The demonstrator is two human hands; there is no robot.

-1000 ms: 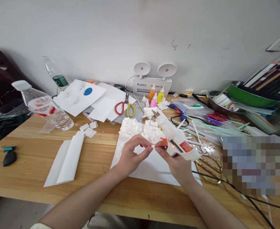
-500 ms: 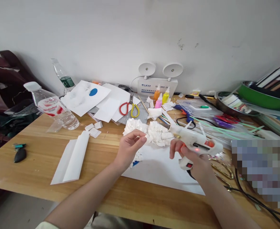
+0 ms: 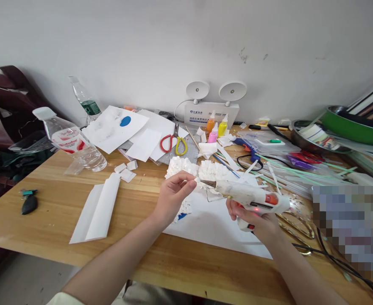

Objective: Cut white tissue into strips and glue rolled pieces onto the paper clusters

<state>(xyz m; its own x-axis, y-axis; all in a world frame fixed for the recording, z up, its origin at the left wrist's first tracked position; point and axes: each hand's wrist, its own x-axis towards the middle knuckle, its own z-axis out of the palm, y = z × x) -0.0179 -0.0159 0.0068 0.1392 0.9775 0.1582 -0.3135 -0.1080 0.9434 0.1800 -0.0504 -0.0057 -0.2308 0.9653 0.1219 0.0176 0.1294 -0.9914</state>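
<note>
Thumb and fingers of my left hand (image 3: 175, 192) pinch a small white piece (image 3: 197, 181), probably paper. My right hand (image 3: 256, 220) is wrapped round the handle of a white glue gun (image 3: 248, 195) with a small red light on its side. Its nozzle points left and is at the white piece, close to my left fingertips. Under and behind my hands are fluffy white clumps (image 3: 180, 166) with a bit of blue (image 3: 182, 216) at the lower edge. They rest on a white sheet (image 3: 218, 228).
Left are a water bottle (image 3: 73, 142), folded paper (image 3: 102, 209) and a black object (image 3: 29, 204). Behind lie scissors (image 3: 173, 142), paint bottles (image 3: 212, 132), a lamp unit (image 3: 212, 112) and a blue glue gun (image 3: 248, 148). Right are gold-handled scissors (image 3: 296, 226), cables and a green pan (image 3: 358, 127).
The glue gun in my right hand has swung and moved left, bringing its nozzle to the small white piece. My left hand has stayed almost where it was, still pinching.
</note>
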